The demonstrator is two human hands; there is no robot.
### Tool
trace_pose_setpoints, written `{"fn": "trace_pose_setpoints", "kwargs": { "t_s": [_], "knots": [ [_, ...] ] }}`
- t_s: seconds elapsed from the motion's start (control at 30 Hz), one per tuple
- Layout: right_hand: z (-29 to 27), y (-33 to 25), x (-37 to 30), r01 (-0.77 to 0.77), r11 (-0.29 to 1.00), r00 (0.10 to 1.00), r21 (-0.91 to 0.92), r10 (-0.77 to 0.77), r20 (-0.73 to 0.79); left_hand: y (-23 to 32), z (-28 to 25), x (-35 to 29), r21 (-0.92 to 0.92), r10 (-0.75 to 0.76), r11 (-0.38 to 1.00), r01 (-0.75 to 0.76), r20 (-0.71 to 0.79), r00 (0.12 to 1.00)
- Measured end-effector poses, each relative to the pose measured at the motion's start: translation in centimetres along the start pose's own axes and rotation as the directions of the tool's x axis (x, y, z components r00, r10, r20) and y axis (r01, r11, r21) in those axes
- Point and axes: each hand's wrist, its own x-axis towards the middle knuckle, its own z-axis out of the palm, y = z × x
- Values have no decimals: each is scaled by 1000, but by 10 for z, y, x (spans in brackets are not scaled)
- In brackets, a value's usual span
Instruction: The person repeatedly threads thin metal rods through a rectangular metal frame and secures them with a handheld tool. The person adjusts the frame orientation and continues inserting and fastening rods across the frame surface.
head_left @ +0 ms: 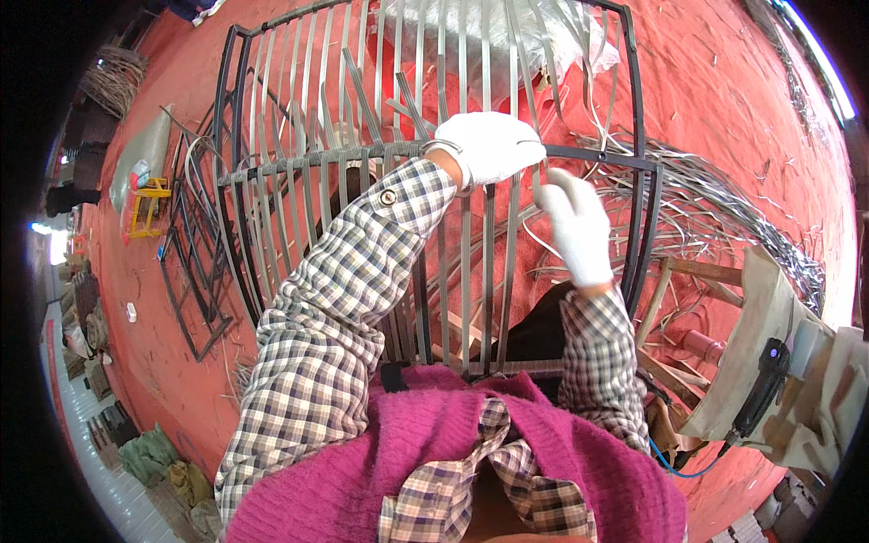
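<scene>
Covering part of dark metal crossbar (584,156) with white-gloved left hand (487,148); fingers mostly hidden, can't tell my grip. White-gloved right hand (577,226) just beside, fingers bent; can't tell if pinching. Flat grey strips (465,258) span black rectangular frame (634,86) before me.

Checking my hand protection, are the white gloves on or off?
On: white gloves cover the left hand and right hand; skin shows at the wrists.

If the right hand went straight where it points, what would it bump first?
Most likely the left hand, since the right hand points toward its fingertips. Depth is unclear, so the dark crossbar might come first.
</scene>
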Motion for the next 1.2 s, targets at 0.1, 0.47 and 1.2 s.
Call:
{"fn": "trace_pose_setpoints", "kwargs": {
  "t_s": [0.1,0.47,1.2],
  "knots": [
    [6,-15,4,-182,964,953,192,124,277,3,-2,-2,-4,-73,997,73,8,997],
    [-13,-52,10,-151,762,976,629,16,215,11,-4,-9,77,-74,994,78,-50,996],
    [-135,-11,16,195,978,973,-76,-202,-111,-5,-5,10,-183,-294,949,256,-224,929]
  ]
}}
